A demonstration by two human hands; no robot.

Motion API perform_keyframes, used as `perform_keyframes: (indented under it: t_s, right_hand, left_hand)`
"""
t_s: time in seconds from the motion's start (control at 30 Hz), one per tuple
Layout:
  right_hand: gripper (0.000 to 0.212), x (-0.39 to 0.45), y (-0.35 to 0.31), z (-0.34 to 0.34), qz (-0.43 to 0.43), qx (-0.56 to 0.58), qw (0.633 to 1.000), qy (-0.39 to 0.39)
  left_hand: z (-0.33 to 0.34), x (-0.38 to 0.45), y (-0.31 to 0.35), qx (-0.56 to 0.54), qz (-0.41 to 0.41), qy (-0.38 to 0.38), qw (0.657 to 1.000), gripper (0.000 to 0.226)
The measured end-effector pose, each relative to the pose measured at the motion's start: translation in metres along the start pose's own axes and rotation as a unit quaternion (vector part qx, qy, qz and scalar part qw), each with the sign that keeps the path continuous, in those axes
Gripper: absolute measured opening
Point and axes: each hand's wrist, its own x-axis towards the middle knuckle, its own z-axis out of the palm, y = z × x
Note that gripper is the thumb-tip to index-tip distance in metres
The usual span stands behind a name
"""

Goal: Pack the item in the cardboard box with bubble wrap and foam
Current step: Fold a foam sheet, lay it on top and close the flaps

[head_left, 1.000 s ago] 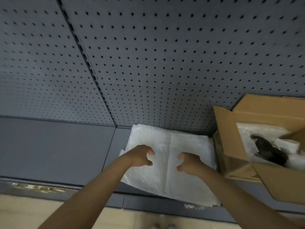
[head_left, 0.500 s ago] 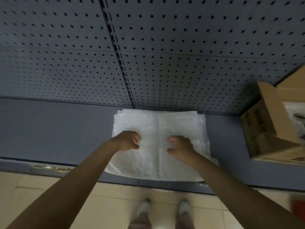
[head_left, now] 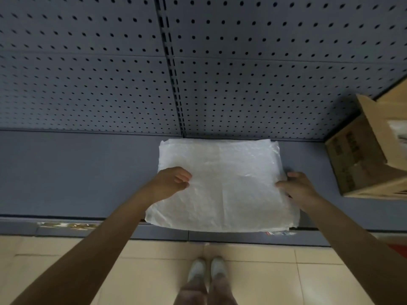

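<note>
A white, translucent, crinkled square sheet of foam wrap [head_left: 222, 186] lies flat on the grey metal shelf [head_left: 77, 172], its far edge against the grey perforated back panel [head_left: 242, 73] and its near edge hanging slightly over the shelf's front lip. The left hand [head_left: 171, 183] rests on the sheet's left edge with fingers curled, pinching it. The right hand [head_left: 297, 188] grips the right edge, thumb on top. A brown cardboard box [head_left: 361, 159] stands open on the shelf at far right, apart from the sheet.
</note>
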Motion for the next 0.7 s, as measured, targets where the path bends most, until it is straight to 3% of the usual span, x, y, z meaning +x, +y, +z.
perform_keyframes:
  t_s: [0.07, 0.2, 0.33, 0.47, 0.7]
  right_hand:
    - [0.075, 0.020, 0.020, -0.002, 0.001, 0.012, 1.000, -0.012]
    - [0.040, -0.022, -0.005, -0.008, 0.006, 0.091, 0.988, -0.126]
    - [0.039, -0.037, -0.008, -0.018, 0.017, 0.103, 0.974, -0.199]
    - [0.036, -0.052, -0.013, -0.038, 0.003, 0.103, 0.976, -0.194]
    - [0.038, -0.091, -0.033, -0.069, -0.084, 0.040, 0.978, -0.186]
  left_hand:
    - [0.001, -0.005, -0.007, -0.056, 0.000, 0.006, 0.998, 0.016]
    - [0.016, -0.012, -0.019, -0.156, -0.020, -0.058, 0.986, 0.024]
    - [0.041, -0.011, -0.029, -0.191, -0.017, -0.076, 0.978, 0.027]
    - [0.054, -0.014, -0.023, -0.210, 0.006, -0.099, 0.973, 0.025]
    - [0.054, -0.043, 0.018, -0.182, 0.120, -0.166, 0.962, 0.022]
